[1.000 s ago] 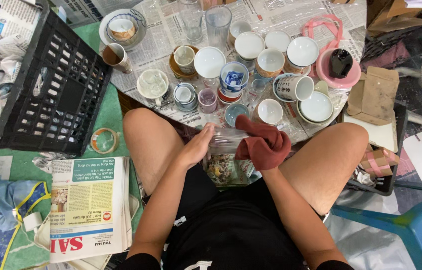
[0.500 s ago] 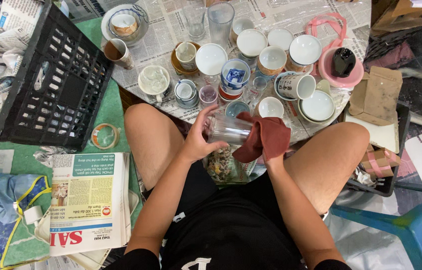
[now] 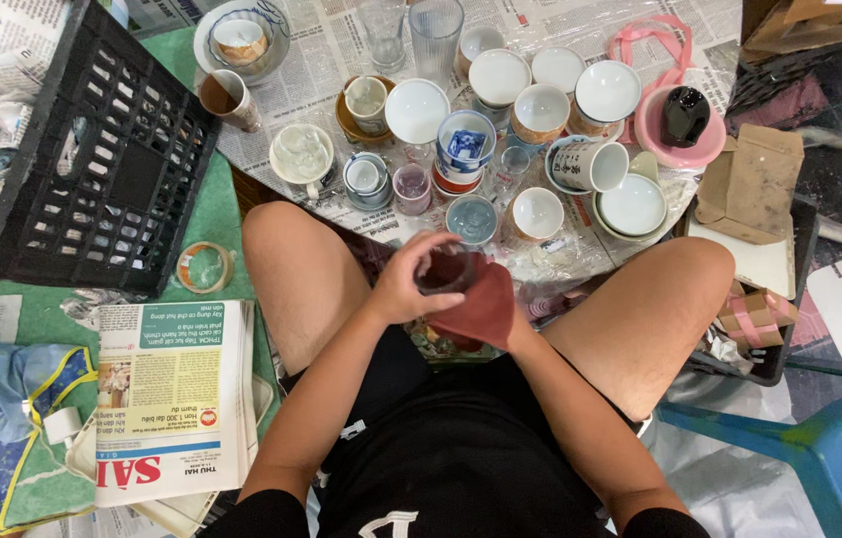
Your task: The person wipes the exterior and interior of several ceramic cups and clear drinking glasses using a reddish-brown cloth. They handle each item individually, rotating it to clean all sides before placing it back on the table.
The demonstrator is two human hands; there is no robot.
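Observation:
I sit with bare knees apart, holding a clear drinking glass (image 3: 444,269) between them. My left hand (image 3: 409,281) wraps around the glass from the left. My right hand is hidden under a dark red cloth (image 3: 476,304) that is pressed around the glass's right side and into it. Just beyond my hands, many cups, bowls and glasses stand on newspaper, among them a blue-patterned cup (image 3: 465,142) and a small white bowl (image 3: 538,212).
A black plastic crate (image 3: 92,164) stands at the left, with a tape roll (image 3: 204,267) and a folded newspaper (image 3: 172,399) below it. A pink bowl holding a black object (image 3: 682,120) and cardboard boxes (image 3: 750,184) are at the right, a blue plastic stool (image 3: 820,458) at lower right.
The glass has turned in my hands from lying sideways to mouth-up toward me, and the red cloth has shifted lower around it. My hands have drawn slightly closer to my body.

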